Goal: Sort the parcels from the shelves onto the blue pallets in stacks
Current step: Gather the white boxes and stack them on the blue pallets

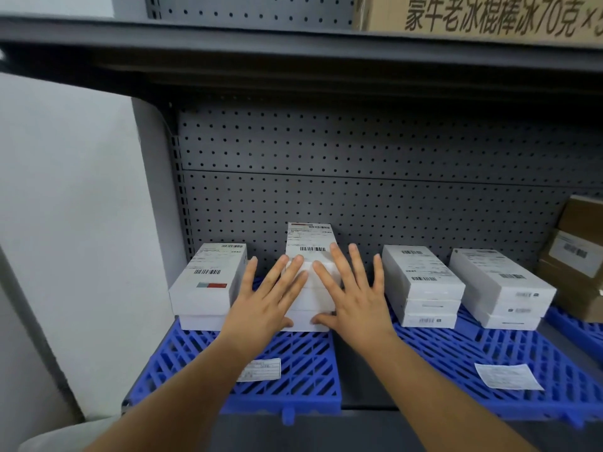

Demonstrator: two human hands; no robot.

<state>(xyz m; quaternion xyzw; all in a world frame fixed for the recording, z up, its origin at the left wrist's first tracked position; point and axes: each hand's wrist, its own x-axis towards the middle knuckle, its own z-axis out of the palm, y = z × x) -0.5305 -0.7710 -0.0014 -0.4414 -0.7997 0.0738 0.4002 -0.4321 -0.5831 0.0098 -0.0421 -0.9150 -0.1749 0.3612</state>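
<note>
On the lower shelf, two blue pallets are laid side by side, with the edge of a third glimpsed at far right. Left pallet: two stacks of white labelled parcels are recorded at its back edge. The left stack, of two boxes, is stood near the shelf upright; the middle stack, of what appears to be three or four boxes, is set just beside it and is being squared up. Left hand is laid flat against the stack's left front, fingers spread apart and resting on the top box, nothing clasped. Right hand is likewise pressed to the right front, fingers splayed, thumb set against the lowest box; no grip is closed on anything. Right pallet: two further stacks are listed, one of three boxes and one of about three, both slightly turned. Loose paper slips are noted on the bare front of each pallet, one at left and one at right. Brown cartons are seen at far right, and a printed carton on the shelf above; whether these await sorting cannot be told. Progress is judged well advanced: four stacks are formed, and ample pallet frontage is left unfilled.
</note>
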